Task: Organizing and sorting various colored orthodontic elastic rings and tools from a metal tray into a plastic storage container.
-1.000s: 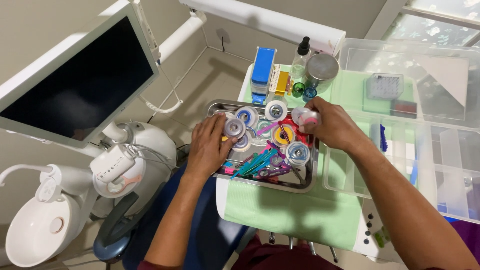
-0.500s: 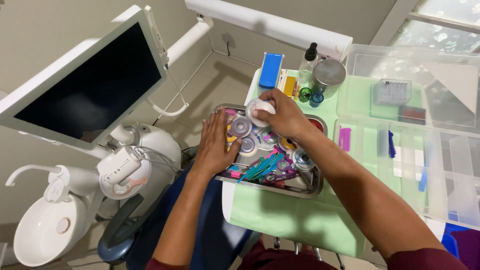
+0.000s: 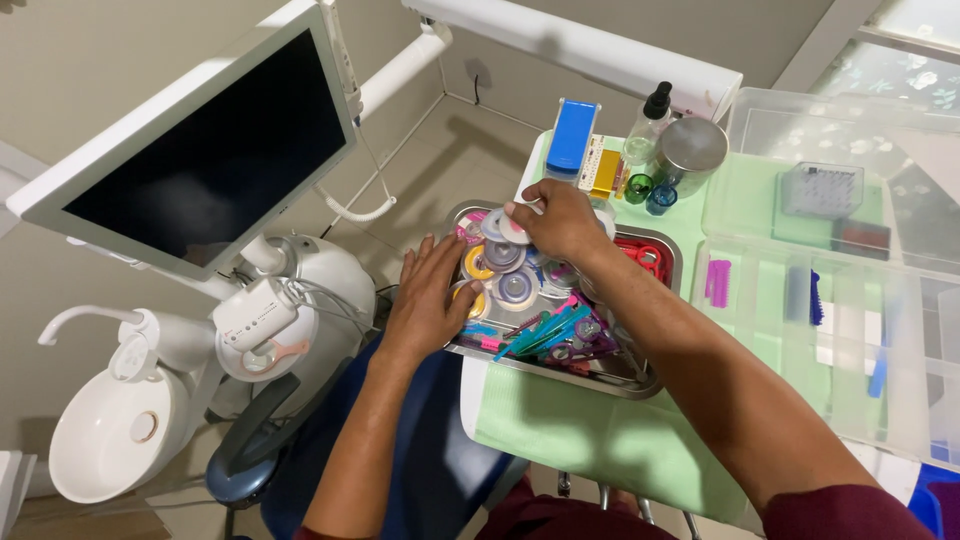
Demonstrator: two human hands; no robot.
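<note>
Right hand (image 3: 565, 222): your fingers pinch a white round spool (image 3: 513, 228) over the steel tray's (image 3: 560, 368) far-left corner | left hand (image 3: 428, 300): flat, empty, steadying the rim | advice: lift straight, clear neighbouring spools.

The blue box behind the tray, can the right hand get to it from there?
Probably yes. The right hand hovers over the metal tray's far end, pinching a white disc; the blue box lies just beyond, nothing between.

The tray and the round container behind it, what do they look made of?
The tray looks like polished metal, probably steel: grey, mirror-like rim. The round container seems brushed metal: dull silver lid with soft sheen. Neither is certain from this view.
</note>
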